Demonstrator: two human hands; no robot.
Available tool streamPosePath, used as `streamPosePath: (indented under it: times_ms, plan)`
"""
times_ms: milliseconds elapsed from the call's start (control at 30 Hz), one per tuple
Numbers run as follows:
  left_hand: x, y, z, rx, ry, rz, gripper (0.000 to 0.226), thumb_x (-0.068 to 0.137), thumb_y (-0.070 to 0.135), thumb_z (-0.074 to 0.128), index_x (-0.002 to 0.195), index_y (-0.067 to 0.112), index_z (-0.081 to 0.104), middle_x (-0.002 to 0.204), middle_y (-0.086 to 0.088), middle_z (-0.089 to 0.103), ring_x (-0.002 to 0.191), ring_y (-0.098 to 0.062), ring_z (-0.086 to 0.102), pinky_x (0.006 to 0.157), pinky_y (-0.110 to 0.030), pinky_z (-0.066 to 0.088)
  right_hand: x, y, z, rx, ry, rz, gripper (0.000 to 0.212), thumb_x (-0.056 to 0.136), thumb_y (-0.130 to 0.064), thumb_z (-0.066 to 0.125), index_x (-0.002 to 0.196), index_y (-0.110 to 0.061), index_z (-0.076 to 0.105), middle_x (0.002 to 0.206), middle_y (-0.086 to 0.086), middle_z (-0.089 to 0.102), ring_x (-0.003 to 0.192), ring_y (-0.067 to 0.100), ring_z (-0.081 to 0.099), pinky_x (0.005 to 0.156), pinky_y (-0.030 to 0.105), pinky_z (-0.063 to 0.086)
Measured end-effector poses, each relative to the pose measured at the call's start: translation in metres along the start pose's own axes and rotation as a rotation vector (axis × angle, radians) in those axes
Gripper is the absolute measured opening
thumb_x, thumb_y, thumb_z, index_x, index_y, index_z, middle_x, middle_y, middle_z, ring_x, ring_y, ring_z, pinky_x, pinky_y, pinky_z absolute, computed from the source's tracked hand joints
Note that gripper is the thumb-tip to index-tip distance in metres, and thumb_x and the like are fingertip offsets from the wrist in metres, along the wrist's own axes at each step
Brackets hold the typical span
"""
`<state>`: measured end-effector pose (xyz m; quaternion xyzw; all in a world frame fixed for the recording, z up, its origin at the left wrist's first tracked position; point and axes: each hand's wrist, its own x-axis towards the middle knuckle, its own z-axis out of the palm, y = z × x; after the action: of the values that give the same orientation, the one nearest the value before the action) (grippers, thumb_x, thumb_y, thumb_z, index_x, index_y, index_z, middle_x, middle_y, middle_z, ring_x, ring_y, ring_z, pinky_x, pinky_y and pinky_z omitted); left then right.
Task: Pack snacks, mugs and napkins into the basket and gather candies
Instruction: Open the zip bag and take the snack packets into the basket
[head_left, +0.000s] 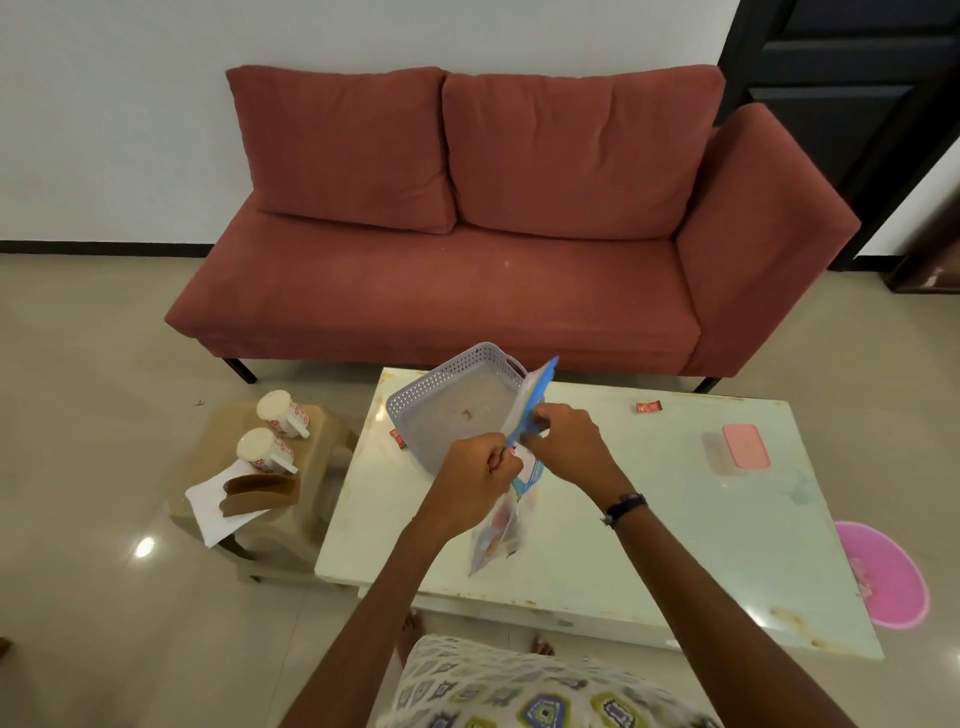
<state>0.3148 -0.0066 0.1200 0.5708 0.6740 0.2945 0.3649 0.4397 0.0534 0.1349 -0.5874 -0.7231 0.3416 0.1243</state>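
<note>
A grey perforated basket (441, 395) stands on the white table (649, 519), at its far left. Both hands hold snack packets above the table, just in front of the basket. My right hand (563, 434) grips a blue packet (537, 387) that sticks up over the basket's right rim. My left hand (480, 480) is closed on a pale, blurred packet (501, 530) hanging below it. One red candy (648, 407) lies on the table's far side, another red candy (398, 438) beside the basket's left corner. Two white floral mugs (283, 413) (262, 449) and a brown napkin holder (260, 493) with white napkins (208, 506) sit on a beige stool.
A pink-lidded box (745, 445) lies on the right part of the table. A red sofa (467, 234) stands behind the table. The beige stool (291, 519) is at the table's left. A pink round object (883, 571) lies on the floor to the right.
</note>
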Motion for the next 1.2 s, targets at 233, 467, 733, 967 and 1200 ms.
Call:
streamPosePath:
  times_ms: [233,467,733,967,1200]
  plan:
    - [0.005,-0.001,0.001,0.268,0.120,-0.019,0.022,0.086,0.027,0.063,0.094,0.012,0.049,0.090,-0.003,0.058,0.078,-0.016,0.056,0.073,-0.027,0.052,-0.003,0.001,0.014,-0.018,0.027,-0.089,0.019,0.087,-0.017,0.058,0.089,-0.007,0.075,0.085,0.009,0.074,0.064,0.014,0.056,0.055,0.014,0.036]
    - [0.008,-0.005,0.012,0.119,0.258,-0.135,0.017,0.088,0.015,0.055,0.081,0.000,0.061,0.076,-0.016,0.066,0.065,-0.021,0.057,0.060,-0.028,0.045,-0.016,0.014,0.012,-0.003,0.129,-0.016,0.021,0.083,-0.017,0.059,0.075,-0.003,0.072,0.072,0.011,0.072,0.068,0.025,0.064,0.065,0.029,0.047]
    - [0.008,-0.005,0.016,-0.057,0.222,-0.149,0.014,0.093,0.019,0.053,0.093,0.006,0.059,0.083,-0.005,0.063,0.078,-0.021,0.062,0.076,-0.034,0.055,-0.005,0.008,0.006,-0.105,0.102,0.008,0.021,0.086,-0.025,0.057,0.089,-0.005,0.065,0.088,0.009,0.068,0.078,0.025,0.063,0.063,0.025,0.044]
    - [0.005,-0.012,0.012,-0.008,0.234,-0.154,0.012,0.093,0.024,0.053,0.088,0.013,0.053,0.084,-0.001,0.060,0.076,-0.014,0.060,0.061,-0.015,0.047,0.018,0.000,0.014,-0.053,0.036,-0.126,0.018,0.085,-0.013,0.058,0.091,-0.005,0.073,0.092,0.011,0.072,0.070,0.013,0.052,0.054,0.012,0.034]
    - [0.017,-0.014,0.010,0.112,0.352,-0.109,0.018,0.095,0.019,0.046,0.080,0.010,0.048,0.072,-0.003,0.053,0.065,-0.017,0.052,0.055,-0.017,0.040,0.004,0.004,0.024,-0.035,0.061,-0.156,0.019,0.086,-0.019,0.058,0.088,-0.009,0.074,0.084,0.006,0.073,0.065,0.014,0.056,0.057,0.014,0.036]
